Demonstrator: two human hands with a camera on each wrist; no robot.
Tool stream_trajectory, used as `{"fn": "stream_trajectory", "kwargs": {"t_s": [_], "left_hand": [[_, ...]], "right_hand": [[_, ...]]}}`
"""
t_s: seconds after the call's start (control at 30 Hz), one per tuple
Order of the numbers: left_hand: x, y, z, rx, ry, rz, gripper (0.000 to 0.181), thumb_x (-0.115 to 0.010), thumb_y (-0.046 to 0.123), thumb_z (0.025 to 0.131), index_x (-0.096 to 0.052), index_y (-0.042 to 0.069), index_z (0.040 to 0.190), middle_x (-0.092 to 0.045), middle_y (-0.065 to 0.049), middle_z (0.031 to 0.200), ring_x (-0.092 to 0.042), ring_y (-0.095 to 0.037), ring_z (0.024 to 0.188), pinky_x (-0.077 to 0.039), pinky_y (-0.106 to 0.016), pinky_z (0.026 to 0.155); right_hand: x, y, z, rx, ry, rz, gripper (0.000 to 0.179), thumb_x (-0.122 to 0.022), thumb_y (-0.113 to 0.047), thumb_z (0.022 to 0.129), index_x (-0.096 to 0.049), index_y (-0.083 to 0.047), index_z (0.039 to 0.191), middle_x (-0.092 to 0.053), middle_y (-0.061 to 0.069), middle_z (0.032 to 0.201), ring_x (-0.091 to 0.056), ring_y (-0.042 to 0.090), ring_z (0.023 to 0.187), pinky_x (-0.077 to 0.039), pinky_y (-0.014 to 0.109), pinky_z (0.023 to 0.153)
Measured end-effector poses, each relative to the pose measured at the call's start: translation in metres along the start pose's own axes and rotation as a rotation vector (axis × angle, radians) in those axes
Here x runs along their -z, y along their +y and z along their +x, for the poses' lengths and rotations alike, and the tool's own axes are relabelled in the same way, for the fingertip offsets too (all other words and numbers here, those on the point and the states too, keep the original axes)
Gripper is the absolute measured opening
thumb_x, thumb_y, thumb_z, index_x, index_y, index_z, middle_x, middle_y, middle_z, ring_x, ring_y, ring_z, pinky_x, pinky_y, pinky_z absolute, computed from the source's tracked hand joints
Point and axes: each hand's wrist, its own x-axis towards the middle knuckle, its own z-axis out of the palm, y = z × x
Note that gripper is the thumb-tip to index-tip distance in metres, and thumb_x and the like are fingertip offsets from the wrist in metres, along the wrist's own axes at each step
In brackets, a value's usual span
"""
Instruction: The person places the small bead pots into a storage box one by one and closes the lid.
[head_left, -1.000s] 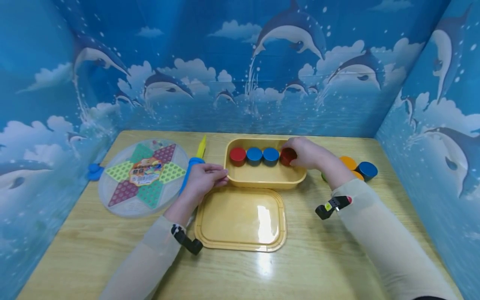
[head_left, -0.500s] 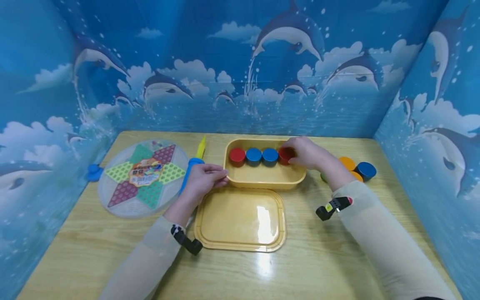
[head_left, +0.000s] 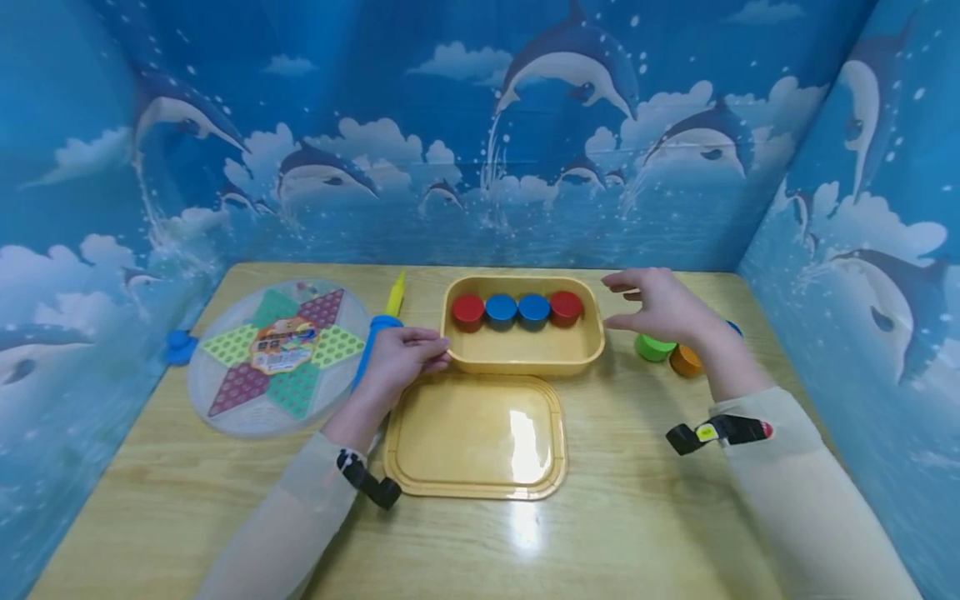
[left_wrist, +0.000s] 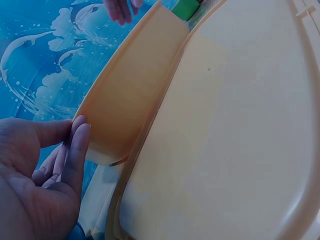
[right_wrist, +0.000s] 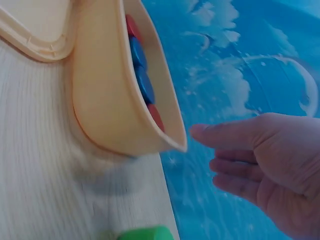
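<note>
A yellow plastic box (head_left: 525, 367) stands at the back middle of the table. Inside, a red cylinder block (head_left: 468, 313), two blue cylinder blocks (head_left: 501, 312) and another red cylinder block (head_left: 566, 308) form a row along the back wall. My left hand (head_left: 405, 358) pinches the box's left rim between thumb and fingers, as the left wrist view confirms at the box wall (left_wrist: 130, 90). Just off the box's right end hovers my right hand (head_left: 663, 308), thumb and fingers apart and holding nothing. The right wrist view shows a gap between that hand (right_wrist: 280, 160) and the rim.
The box's lid (head_left: 476, 437) lies in front of it. Right of the box are a green block (head_left: 654, 347), an orange block (head_left: 686, 360) and others partly behind my right arm. At left lie a Chinese checkers board (head_left: 281, 354), a blue-and-yellow tool (head_left: 396, 298) and a blue knob-like piece (head_left: 180, 347).
My right hand has let go of the right-hand red cylinder block, now in the row, and moved right, out of the box. The left hand keeps its hold on the rim.
</note>
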Motion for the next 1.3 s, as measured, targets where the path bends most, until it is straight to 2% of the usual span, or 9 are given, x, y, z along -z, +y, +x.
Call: {"fn": "stream_trajectory", "kwargs": {"t_s": [0.17, 0.33, 0.63, 0.93, 1.13, 1.3], "left_hand": [[0.000, 0.001, -0.001, -0.003, 0.001, 0.002, 0.031, -0.077, 0.006, 0.099, -0.069, -0.006, 0.126, -0.076, -0.021, 0.103, -0.077, -0.023, 0.083, -0.067, -0.034, 0.078], [0.000, 0.002, -0.001, -0.003, -0.005, 0.003, 0.031, -0.076, 0.006, 0.099, -0.069, -0.007, 0.126, -0.075, -0.021, 0.103, -0.077, -0.023, 0.083, -0.067, -0.035, 0.078], [0.001, 0.001, 0.000, 0.012, -0.009, -0.001, 0.030, -0.077, 0.007, 0.099, -0.070, -0.005, 0.125, -0.076, -0.021, 0.104, -0.078, -0.024, 0.085, -0.067, -0.035, 0.080], [0.000, 0.001, 0.000, 0.010, -0.006, 0.001, 0.030, -0.078, 0.007, 0.098, -0.070, -0.004, 0.125, -0.076, -0.021, 0.104, -0.078, -0.024, 0.085, -0.067, -0.035, 0.079], [0.000, 0.002, 0.000, 0.007, -0.011, -0.002, 0.031, -0.078, 0.007, 0.098, -0.070, -0.005, 0.126, -0.076, -0.020, 0.104, -0.078, -0.024, 0.085, -0.067, -0.035, 0.079], [0.001, 0.001, -0.001, 0.013, -0.014, 0.001, 0.032, -0.077, 0.008, 0.099, -0.069, -0.004, 0.127, -0.076, -0.020, 0.105, -0.078, -0.024, 0.086, -0.067, -0.035, 0.081]], "right_hand": [[0.009, 0.019, -0.024, -0.080, -0.012, -0.046, 0.073, -0.080, -0.023, 0.098, -0.046, 0.012, 0.152, -0.047, 0.037, 0.151, -0.049, 0.057, 0.134, -0.046, 0.067, 0.110], [0.013, 0.041, -0.051, -0.144, 0.046, -0.093, 0.070, -0.079, -0.022, 0.098, -0.047, 0.016, 0.148, -0.049, 0.041, 0.145, -0.052, 0.061, 0.128, -0.048, 0.071, 0.104], [0.005, 0.075, -0.086, -0.236, 0.063, -0.116, 0.074, -0.080, -0.029, 0.097, -0.049, 0.019, 0.145, -0.054, 0.042, 0.139, -0.052, 0.059, 0.126, -0.046, 0.072, 0.104], [-0.009, 0.097, -0.093, -0.236, 0.092, -0.138, 0.073, -0.081, -0.035, 0.096, -0.055, 0.018, 0.139, -0.063, 0.039, 0.126, -0.061, 0.055, 0.115, -0.052, 0.069, 0.096], [-0.017, 0.102, -0.090, -0.271, 0.101, -0.132, 0.083, -0.077, -0.045, 0.097, -0.051, 0.019, 0.142, -0.059, 0.042, 0.129, -0.057, 0.057, 0.118, -0.050, 0.071, 0.099], [-0.023, 0.105, -0.090, -0.265, 0.122, -0.098, 0.087, -0.076, -0.048, 0.098, -0.047, 0.020, 0.145, -0.055, 0.044, 0.135, -0.056, 0.058, 0.120, -0.051, 0.070, 0.099]]}}
